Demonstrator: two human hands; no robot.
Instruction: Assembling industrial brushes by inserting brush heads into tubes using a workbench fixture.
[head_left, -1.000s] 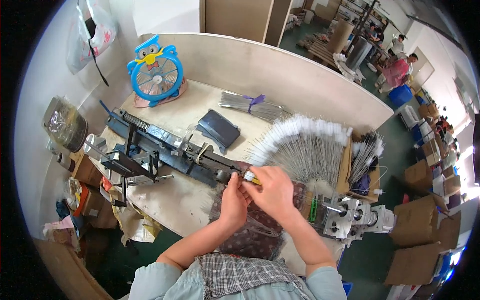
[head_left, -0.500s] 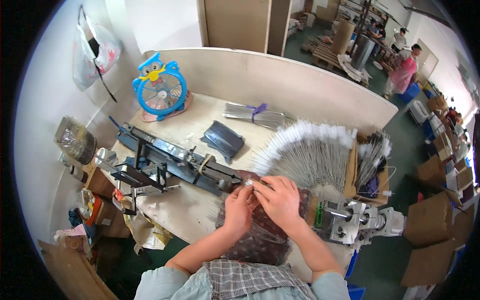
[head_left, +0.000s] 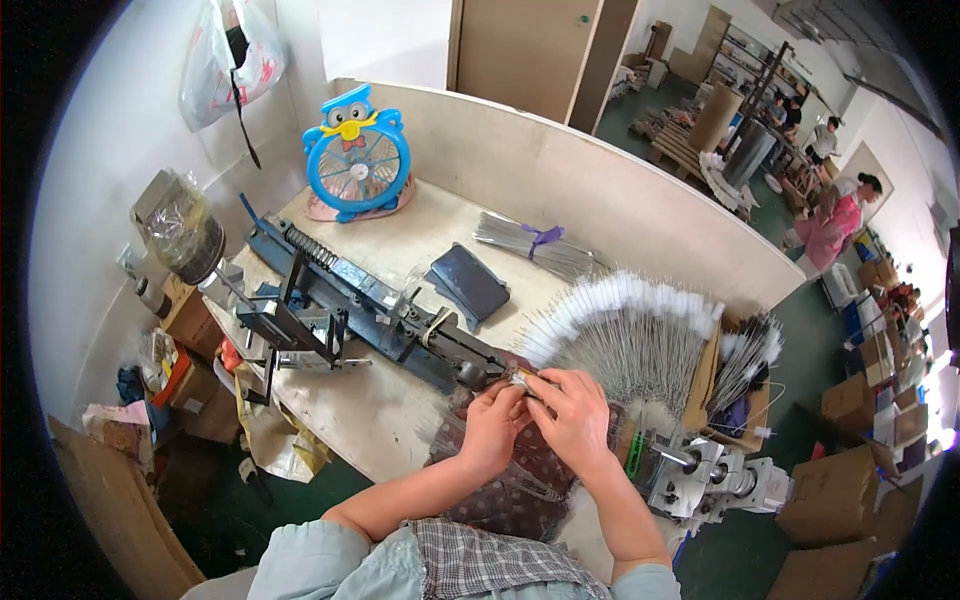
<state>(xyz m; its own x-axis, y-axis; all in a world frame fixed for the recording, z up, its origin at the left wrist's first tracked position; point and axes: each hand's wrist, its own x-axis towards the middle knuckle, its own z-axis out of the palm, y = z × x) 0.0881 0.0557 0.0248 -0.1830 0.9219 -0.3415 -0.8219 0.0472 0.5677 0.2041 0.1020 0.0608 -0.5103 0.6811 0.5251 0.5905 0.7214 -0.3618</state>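
Observation:
Both hands meet at the near end of a long dark metal bench fixture (head_left: 385, 312). My left hand (head_left: 492, 430) is closed, fingertips pinched together by a small pale piece (head_left: 519, 378) too tiny to name. From the other side, my right hand (head_left: 573, 418) closes its thumb and fingers on that same piece. Beneath the hands lies a brown spotted cloth (head_left: 500, 485). Beyond them, thin wire brushes with white tufted ends (head_left: 630, 345) are fanned out. A small green part (head_left: 635, 453) stands beside a silver motor-like machine (head_left: 710, 480) at the right.
A blue owl-shaped fan (head_left: 358, 165) stands at the back left. Dark flat pads (head_left: 468, 283) and a wire bundle with a purple tie (head_left: 540, 245) lie on the table (head_left: 445, 215). A cardboard box (head_left: 705, 385) holds more brushes. Someone in pink (head_left: 833, 230) stands far off right.
The view has shifted, so the table and fixture appear farther right and tilted. Both hands stay together at the fixture's end, with only slight finger movement.

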